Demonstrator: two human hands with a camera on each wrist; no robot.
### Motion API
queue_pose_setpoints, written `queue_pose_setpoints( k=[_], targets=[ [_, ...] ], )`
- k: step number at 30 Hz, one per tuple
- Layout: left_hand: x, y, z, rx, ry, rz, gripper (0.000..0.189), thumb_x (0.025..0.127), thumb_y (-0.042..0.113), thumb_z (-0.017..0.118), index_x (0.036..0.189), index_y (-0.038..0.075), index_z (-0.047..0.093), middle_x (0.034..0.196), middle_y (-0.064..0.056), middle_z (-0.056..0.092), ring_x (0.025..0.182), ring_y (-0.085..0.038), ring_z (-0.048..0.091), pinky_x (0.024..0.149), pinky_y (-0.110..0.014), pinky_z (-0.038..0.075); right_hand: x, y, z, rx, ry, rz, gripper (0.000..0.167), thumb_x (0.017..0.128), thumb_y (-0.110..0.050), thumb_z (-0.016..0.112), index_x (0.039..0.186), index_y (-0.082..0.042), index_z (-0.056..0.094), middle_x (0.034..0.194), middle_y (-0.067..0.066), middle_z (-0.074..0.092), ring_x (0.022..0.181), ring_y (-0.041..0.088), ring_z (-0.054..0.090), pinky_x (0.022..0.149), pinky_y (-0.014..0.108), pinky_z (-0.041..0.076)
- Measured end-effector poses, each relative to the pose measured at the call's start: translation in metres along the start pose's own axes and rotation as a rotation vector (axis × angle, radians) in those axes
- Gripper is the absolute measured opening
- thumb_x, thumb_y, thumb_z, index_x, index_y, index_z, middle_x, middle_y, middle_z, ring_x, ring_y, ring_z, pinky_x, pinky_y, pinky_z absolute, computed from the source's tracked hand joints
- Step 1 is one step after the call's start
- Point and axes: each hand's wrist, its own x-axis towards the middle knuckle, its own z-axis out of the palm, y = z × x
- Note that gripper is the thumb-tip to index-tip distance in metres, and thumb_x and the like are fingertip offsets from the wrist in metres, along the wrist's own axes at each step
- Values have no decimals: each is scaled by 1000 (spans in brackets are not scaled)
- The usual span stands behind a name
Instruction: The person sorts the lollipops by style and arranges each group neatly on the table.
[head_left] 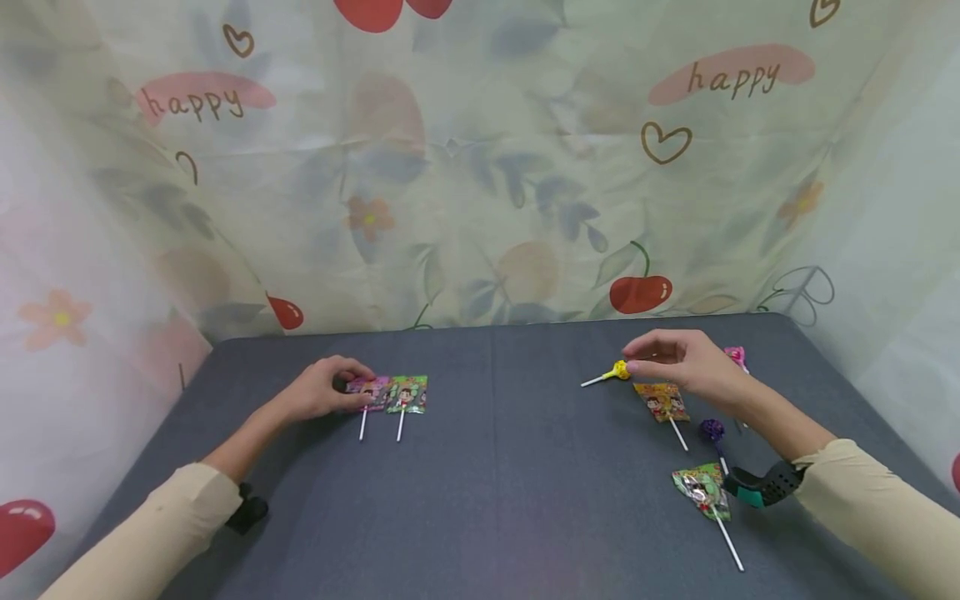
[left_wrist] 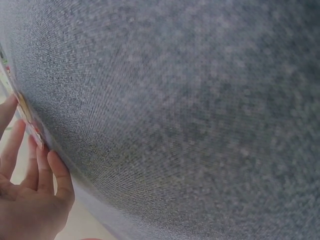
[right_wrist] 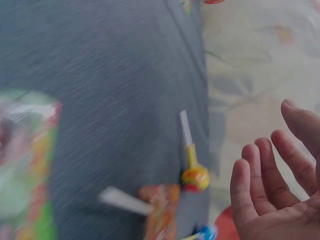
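My left hand (head_left: pixel 322 390) is at a flat lollipop in a pink wrapper (head_left: pixel 381 392), its thumb and fingertips pinching the wrapper close to the table. Right beside it lies a green-wrapped flat lollipop (head_left: pixel 407 393); both white sticks point toward me. On the other side, my right hand (head_left: pixel 686 360) hovers with loosely bent fingers, and the right wrist view shows it holding nothing. A round yellow lollipop (head_left: pixel 619 370) lies by its fingertips. Below the palm is an orange-wrapped flat lollipop (head_left: pixel 662 402).
Under my right forearm lie a purple round lollipop (head_left: pixel 712 429) and another green-wrapped lollipop (head_left: pixel 703 487). A pink lollipop (head_left: pixel 736 357) is partly hidden behind that arm. A blue lollipop (right_wrist: pixel 206 234) shows in the right wrist view. Patterned cloth (head_left: pixel 465 183) hangs behind the grey table (head_left: pixel 495 500).
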Motion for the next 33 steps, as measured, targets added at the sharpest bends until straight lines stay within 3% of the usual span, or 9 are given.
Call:
queue_pose_setpoints(
  k=[8, 18, 28, 33],
  targets=[
    [-1, -1, -1, -1, 4, 1, 40, 90, 29, 81, 121, 7, 71, 117, -15, 62, 107, -34, 54, 91, -55, 42, -37, 18, -9, 12, -63, -38, 29, 97, -7, 70, 122, 6, 63, 116, 26, 65, 102, 21, 69, 83, 32, 55],
    [-2, -1, -1, 3, 6, 14, 40, 90, 30, 80, 121, 7, 71, 116, -14, 62, 106, -33, 55, 90, -54, 42, -81, 26, -15, 127, -176, -53, 37, 96, 4, 66, 130, 14, 54, 124, 27, 63, 112, 23, 66, 86, 33, 54],
    [-2, 0, -1, -7, -3, 8, 40, 91, 29, 80, 122, 7, 70, 118, -14, 61, 107, -34, 54, 91, -54, 42, -100, 37, -12, 68, -249, -210, 44, 87, 10, 74, 128, 13, 57, 124, 22, 64, 115, 20, 64, 93, 30, 49],
    [-1, 0, -1, -18, -4, 18, 40, 91, 29, 80, 123, 6, 70, 118, -15, 61, 107, -34, 54, 91, -54, 41, -106, 41, -9, 22, -222, -184, 46, 86, 7, 77, 127, 11, 59, 123, 17, 66, 114, 16, 65, 92, 26, 49]
  ],
)
